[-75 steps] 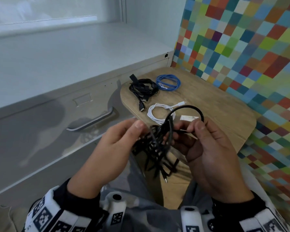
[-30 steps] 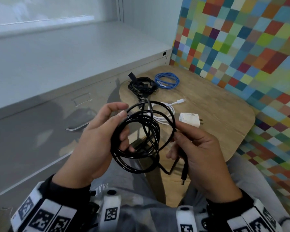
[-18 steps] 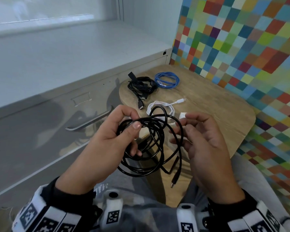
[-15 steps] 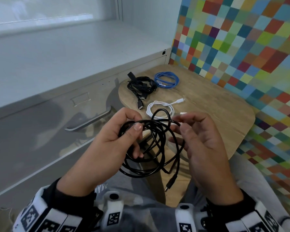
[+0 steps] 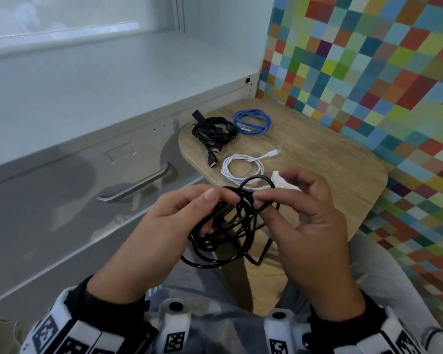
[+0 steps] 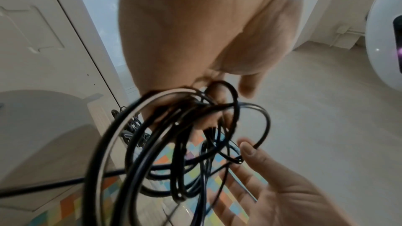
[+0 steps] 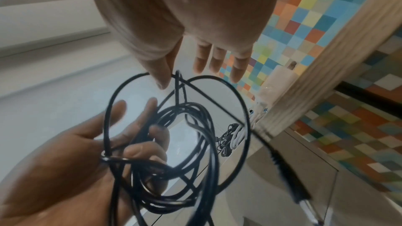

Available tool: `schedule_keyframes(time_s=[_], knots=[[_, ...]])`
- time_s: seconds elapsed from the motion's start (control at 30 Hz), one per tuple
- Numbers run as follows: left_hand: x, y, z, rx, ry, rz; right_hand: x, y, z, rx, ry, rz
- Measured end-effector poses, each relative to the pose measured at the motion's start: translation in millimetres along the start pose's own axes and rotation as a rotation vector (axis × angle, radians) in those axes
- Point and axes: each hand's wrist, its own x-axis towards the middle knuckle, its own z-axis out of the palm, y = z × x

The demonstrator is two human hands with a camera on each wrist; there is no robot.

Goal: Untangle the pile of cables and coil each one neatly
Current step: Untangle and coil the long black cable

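Checkered tiles in many colours cover the wall beside a small wooden counter (image 5: 330, 159), which stands against a pale metal drawer cabinet (image 5: 87, 180). Three finished coils lie on the wood: a black bundle (image 5: 212, 131) at the far edge, a blue cable (image 5: 252, 122) just beside it, and a white cable (image 5: 242, 168) nearer the person. A white charger block (image 5: 281, 181) sits just behind the right hand.

Both hands hold a loose black cable (image 5: 223, 233) in the air, in front of the counter and above the lap. The left hand (image 5: 164, 238) has its fingers (image 5: 210, 195) curled around the gathered loops, thumb pressing on top. The right hand (image 5: 315, 226) pinches a single strand between thumb and forefinger near the top of the bundle, its other fingers (image 7: 219, 64) spread and straight. One plug end (image 7: 289, 190) dangles free below.

The loops look uneven in size and cross one another, so the coil is probably only half formed. Pulling the pinched strand through the wrong loop could tighten a crossing into a knot. If the left hand's hold slackens, the loops may spring apart and spill into the lap. The swinging plug could also snag inside the loops.
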Motion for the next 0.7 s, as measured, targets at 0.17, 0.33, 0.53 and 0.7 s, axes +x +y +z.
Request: schedule_keyframes(time_s=[0.17,0.33,0.53,0.7], knots=[[9,-4,-6,0.098,0.344,-0.005,3,-2,-5,0.187,0.098,0.017],[14,-5,-26,0.004,0.513,0.03,6,6,-11,0.414,0.076,0.101],[14,-1,-33,-0.04,0.522,0.037,7,-7,-22,0.947,-0.129,0.283],[14,-4,-31,-0.048,0.548,0.077,9,-9,-23,0.752,-0.108,0.327]])
